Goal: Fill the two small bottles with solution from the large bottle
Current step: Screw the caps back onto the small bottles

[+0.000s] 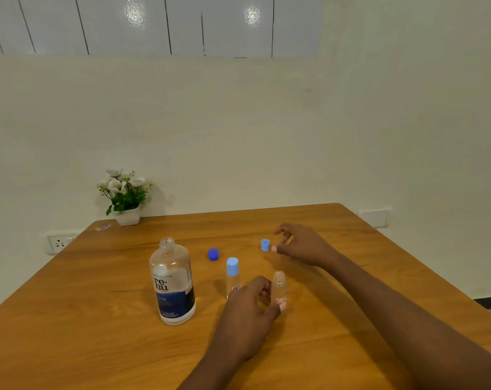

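Wooden tabletop (69, 319), set against a white wall, its near edge cut off by the frame. Large bottle (173, 282): clear, upright, uncapped, with a dark blue label; the small print is too blurred to be read, and the level of the solution cannot be made out. Dark blue cap (213, 254): laid on the tabletop behind and to the right of the large bottle, apart from it. Capped small bottle (232, 274): upright, closed with a light blue cap, its lower part hidden behind the left hand (247, 319). Open small bottle (279, 287): upright, neck uncovered, pinched near its base between the thumb and fingers (281, 305) of the left hand; whether any liquid is held inside cannot be told. Light blue cap (265, 245): stood on the tabletop behind the two small bottles, just beside the thumb tip of the right hand (303, 246); contact cannot be confirmed. The right hand's fingers (283, 230) are loosely curled and spread, with nothing gripped. Both forearms are cut off at the lower edge. Potted white flowers (124, 197): placed at the far left corner. Small shiny scrap (103, 227): lying near the pot, too small to be identified. Wall socket (59, 243): partly hidden by the table edge.
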